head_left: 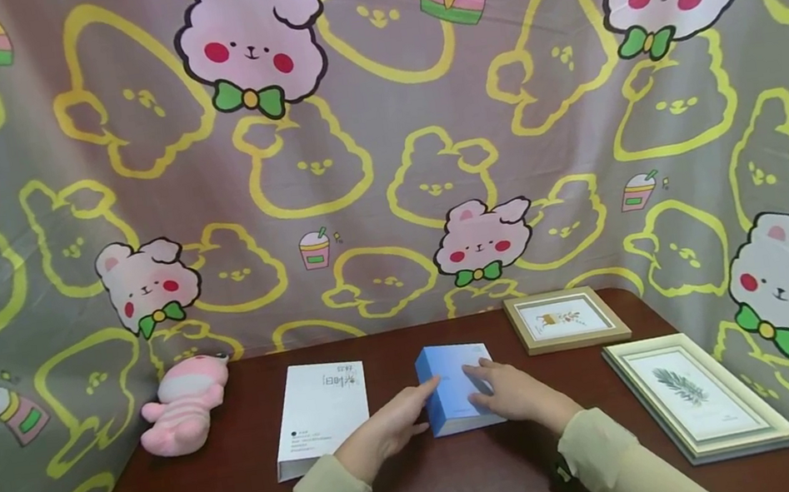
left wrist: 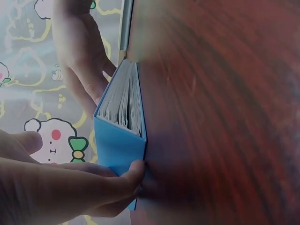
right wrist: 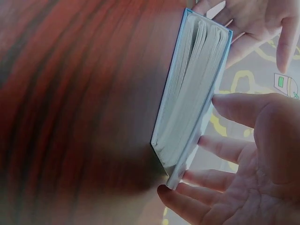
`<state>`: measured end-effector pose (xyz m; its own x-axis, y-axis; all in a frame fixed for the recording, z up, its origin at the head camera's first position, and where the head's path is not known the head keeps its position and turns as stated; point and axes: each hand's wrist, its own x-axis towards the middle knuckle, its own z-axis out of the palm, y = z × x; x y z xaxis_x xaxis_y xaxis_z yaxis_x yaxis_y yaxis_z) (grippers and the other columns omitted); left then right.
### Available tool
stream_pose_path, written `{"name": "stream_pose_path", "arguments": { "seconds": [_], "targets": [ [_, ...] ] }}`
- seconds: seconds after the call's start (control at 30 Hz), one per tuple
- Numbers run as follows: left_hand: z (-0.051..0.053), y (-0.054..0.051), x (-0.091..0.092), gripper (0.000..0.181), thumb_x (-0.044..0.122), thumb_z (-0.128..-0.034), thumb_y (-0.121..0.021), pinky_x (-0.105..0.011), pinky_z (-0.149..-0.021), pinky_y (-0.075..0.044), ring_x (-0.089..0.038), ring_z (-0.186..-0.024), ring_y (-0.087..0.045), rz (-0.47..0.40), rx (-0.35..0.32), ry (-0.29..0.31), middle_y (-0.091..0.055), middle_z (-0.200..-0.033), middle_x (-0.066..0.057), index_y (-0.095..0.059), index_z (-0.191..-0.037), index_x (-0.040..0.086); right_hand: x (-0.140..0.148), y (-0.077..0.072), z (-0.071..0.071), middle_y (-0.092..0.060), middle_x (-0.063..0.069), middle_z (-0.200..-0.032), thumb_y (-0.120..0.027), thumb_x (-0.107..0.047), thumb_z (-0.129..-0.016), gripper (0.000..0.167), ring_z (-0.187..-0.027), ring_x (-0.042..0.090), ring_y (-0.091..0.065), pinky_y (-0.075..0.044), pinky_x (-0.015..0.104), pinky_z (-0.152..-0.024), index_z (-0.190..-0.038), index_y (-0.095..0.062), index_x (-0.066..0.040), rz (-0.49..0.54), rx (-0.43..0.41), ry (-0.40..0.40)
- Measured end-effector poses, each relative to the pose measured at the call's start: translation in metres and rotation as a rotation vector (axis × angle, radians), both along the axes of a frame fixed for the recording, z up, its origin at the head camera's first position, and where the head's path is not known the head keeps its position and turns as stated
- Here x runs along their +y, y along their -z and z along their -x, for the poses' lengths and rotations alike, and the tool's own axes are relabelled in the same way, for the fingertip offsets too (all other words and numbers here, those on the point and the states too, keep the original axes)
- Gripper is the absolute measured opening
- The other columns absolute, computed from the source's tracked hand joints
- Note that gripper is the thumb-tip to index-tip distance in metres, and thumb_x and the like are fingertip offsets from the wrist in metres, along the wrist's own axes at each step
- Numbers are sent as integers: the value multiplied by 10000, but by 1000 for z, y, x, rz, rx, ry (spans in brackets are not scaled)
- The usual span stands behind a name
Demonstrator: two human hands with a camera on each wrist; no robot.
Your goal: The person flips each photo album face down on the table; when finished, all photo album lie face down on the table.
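Note:
A thick blue book (head_left: 460,392) lies flat on the dark wooden table. Against its blue spine (left wrist: 117,147) rest the extended fingertips of my left hand (head_left: 390,430) (left wrist: 79,187). My right hand (head_left: 519,390) (right wrist: 243,154) has its fingers spread over the top cover and the right edge. The right wrist view shows the book's page edges (right wrist: 187,84) between its covers, with several right fingertips touching the cover. Neither hand's fingers curl round the book.
To the left lie a thick white book (head_left: 323,411) and, farther out, a pink plush toy (head_left: 186,405). A wooden picture frame (head_left: 570,339) lies at the back right, and a pale frame with a leaf picture (head_left: 703,396) nearer. A patterned curtain (head_left: 379,139) hangs behind the table.

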<state>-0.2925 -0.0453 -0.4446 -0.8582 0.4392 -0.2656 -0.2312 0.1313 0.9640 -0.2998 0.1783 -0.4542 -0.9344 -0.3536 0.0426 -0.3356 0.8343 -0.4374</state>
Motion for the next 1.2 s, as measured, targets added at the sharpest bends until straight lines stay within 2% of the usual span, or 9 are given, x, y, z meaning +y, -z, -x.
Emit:
{"name": "stream_pose_path", "arguments": {
  "seconds": [0.2,0.4,0.47,0.6,0.73,0.83,0.93,1.07,1.2],
  "targets": [
    [-3,2,2,775,490,-1062,-480,-626,-1133,-278,-427,-1393,-355,26,-4,-12,-373,-1515,-283,-353,-1483,-148,2,6,-2,-449,284,-1511,-666,-292,-995,542,-1364,448,-467,-389,602,-1073,-1478,-546,-77,4,11,-2],
    [-4,3,3,860,558,-1036,-493,-651,-1126,-265,-462,-1446,-270,0,-18,-34,-275,-1582,-297,-305,-1522,-127,5,7,-2,-455,292,-1502,-652,-287,-1002,536,-1360,453,-469,-383,603,-1076,-1478,-542,-66,25,8,-20],
    [-3,4,3,885,573,-1028,-499,-658,-1119,-273,-478,-1445,-257,-31,-13,-52,-264,-1587,-303,-292,-1528,-127,5,8,-1,-460,295,-1497,-657,-289,-999,537,-1356,457,-471,-385,604,-1074,-1475,-546,-65,27,12,-21],
    [-2,5,1,907,606,-997,-528,-664,-1092,-309,-501,-1385,-296,-119,-34,-130,-296,-1516,-337,-337,-1514,-114,5,9,-1,-459,302,-1493,-659,-296,-999,540,-1353,463,-471,-389,600,-1071,-1472,-548,-61,35,15,-24],
    [0,6,-4,918,621,-988,-524,-703,-1061,-314,-521,-1357,-294,-242,-90,-196,-302,-1464,-362,-303,-1534,-83,3,8,-2,-451,299,-1501,-649,-301,-1004,537,-1361,461,-462,-385,596,-1076,-1474,-546,-63,37,18,-14],
    [3,5,-8,945,628,-996,-499,-743,-1050,-290,-550,-1395,-249,-331,-128,-208,-258,-1502,-394,-205,-1573,-60,1,6,-3,-451,283,-1509,-637,-303,-1010,530,-1370,450,-456,-379,592,-1082,-1475,-545,-63,38,26,8],
    [4,3,-11,950,627,-1005,-471,-757,-1048,-275,-556,-1419,-220,-384,-161,-222,-220,-1528,-409,-154,-1586,-54,-3,5,-4,-468,272,-1500,-632,-316,-1011,525,-1363,444,-468,-389,599,-1071,-1468,-555,-70,28,38,45],
    [6,4,-12,941,628,-1009,-445,-753,-1048,-280,-550,-1419,-224,-416,-182,-234,-219,-1530,-408,-150,-1587,-53,-15,3,-6,-540,262,-1431,-652,-347,-992,513,-1298,438,-536,-447,610,-1005,-1432,-596,-88,-10,89,87],
    [7,4,-13,925,623,-1011,-427,-743,-1044,-296,-543,-1416,-230,-423,-188,-234,-222,-1531,-403,-156,-1586,-49,-32,-2,-8,-589,257,-1363,-673,-352,-974,509,-1220,433,-594,-493,607,-942,-1407,-614,-92,-34,155,67]
  ]
}}
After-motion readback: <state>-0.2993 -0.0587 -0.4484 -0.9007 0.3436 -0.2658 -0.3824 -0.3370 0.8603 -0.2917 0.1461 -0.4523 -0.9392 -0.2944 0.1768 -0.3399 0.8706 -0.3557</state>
